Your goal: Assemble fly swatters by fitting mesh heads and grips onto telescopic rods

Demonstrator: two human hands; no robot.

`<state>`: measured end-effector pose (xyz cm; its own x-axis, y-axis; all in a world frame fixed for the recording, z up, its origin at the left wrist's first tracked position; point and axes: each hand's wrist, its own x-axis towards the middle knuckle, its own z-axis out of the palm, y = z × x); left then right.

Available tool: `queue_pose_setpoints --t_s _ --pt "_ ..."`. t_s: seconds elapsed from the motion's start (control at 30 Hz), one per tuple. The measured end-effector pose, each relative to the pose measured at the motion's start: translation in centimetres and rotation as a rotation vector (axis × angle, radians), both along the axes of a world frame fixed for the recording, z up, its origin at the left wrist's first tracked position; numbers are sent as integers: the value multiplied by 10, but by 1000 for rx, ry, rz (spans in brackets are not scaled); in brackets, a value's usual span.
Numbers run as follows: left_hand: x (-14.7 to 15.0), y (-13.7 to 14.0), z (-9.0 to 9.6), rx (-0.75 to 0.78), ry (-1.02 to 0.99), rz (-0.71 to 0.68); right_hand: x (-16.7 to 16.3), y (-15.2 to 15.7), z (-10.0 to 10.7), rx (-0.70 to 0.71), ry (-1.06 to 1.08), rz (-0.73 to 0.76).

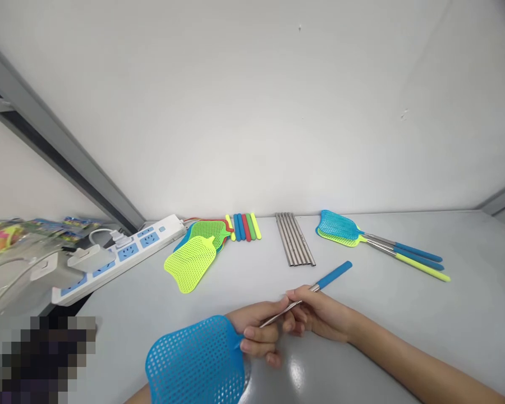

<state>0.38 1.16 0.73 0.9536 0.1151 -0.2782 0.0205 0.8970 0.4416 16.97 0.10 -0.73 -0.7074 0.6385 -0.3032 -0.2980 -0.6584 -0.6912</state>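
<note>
A blue fly swatter [197, 359] is held in both hands low over the front of the table. My left hand [258, 328] grips its metal rod close to the perforated blue head, which hides part of my left forearm. Farther up the same rod, my right hand [313, 311] pinches it just below the blue handle grip [335, 275]. The swatter slants, with its head at lower left and its grip at upper right. Beyond my hands lies a row of metal tubes [294, 238], side by side.
Loose swatter heads [191, 264] in several colours overlap at left, beside coloured grips [244, 227]. Three complete swatters [340, 227] lie at right. A white power strip [126, 252] with plugs and cables runs along the left edge, near plastic packages [21, 258]. A wall stands behind.
</note>
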Motion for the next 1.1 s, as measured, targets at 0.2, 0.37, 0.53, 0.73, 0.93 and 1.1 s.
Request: queue_pose_setpoints --t_s 0.2,0.37,0.53,0.73,0.93,1.1 --pt "-1 2 2 -103 0 -26 1 0 -1 21 29 -7" --pt "-1 2 1 -96 -6 -28 4 2 2 8 3 39" --pt "-1 2 0 -128 -15 -42 6 4 6 -17 -39 52" --pt "-2 3 -2 -187 -11 -63 10 3 16 -136 -106 14" --pt "0 2 -3 -221 -19 -63 16 6 24 -368 -208 57" --pt "-1 3 -6 -234 -41 -64 18 10 28 -393 -236 50"
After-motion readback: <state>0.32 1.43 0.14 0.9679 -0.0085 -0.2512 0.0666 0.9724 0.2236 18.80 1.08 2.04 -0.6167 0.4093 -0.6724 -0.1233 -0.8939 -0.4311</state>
